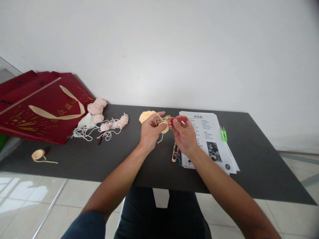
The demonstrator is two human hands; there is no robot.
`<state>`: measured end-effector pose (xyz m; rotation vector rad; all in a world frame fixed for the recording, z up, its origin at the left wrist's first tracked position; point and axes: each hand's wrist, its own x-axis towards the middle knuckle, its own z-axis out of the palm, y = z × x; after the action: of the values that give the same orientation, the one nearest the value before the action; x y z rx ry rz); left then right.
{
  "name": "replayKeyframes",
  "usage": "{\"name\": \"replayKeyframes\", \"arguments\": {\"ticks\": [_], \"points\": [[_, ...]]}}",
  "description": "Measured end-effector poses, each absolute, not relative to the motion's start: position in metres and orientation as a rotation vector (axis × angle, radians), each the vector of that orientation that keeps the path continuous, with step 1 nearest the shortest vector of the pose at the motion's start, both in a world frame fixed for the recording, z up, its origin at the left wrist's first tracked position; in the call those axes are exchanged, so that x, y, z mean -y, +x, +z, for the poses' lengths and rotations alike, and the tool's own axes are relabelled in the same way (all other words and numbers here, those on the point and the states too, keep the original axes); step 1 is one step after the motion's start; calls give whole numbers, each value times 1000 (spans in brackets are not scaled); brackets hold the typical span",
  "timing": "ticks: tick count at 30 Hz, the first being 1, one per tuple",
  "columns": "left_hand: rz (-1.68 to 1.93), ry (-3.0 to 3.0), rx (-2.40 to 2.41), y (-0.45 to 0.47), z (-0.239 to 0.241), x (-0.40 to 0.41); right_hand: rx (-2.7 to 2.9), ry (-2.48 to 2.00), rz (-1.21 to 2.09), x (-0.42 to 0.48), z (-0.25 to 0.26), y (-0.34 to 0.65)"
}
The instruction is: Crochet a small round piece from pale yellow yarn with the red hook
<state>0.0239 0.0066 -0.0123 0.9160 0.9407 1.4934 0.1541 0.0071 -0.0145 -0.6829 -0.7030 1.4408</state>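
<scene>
In my right hand (183, 134) is a crochet hook with a red handle (179, 119), its thin tip pointing left. My left hand (150, 131) pinches a small pale yellow crochet piece (163, 127), and a strand of yarn runs up over its fingers. The hook's tip meets the piece between the two hands; the exact stitch is too small to make out. Behind my left hand lies a ball of yellow yarn (146, 116), with loose yellow strands (166, 118) beside it.
Printed sheets (199, 139) lie at the right, with green thread snips (223, 133) on their edge and a pink-handled cutter (174, 153) beside them. Pink yarn (97, 106), white yarn (86, 124) and a dark red bag (47, 103) are at the left. A finished-looking yellow cup shape (38, 154) sits near the front edge.
</scene>
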Motion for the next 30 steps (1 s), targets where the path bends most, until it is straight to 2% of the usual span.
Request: {"name": "replayKeyframes", "arguments": {"ticks": [18, 30], "points": [[1465, 910, -952, 28, -10, -1, 745, -725, 1297, 8, -24, 154], [1467, 911, -970, 27, -9, 1, 733, -728, 1354, 8, -23, 157]]}}
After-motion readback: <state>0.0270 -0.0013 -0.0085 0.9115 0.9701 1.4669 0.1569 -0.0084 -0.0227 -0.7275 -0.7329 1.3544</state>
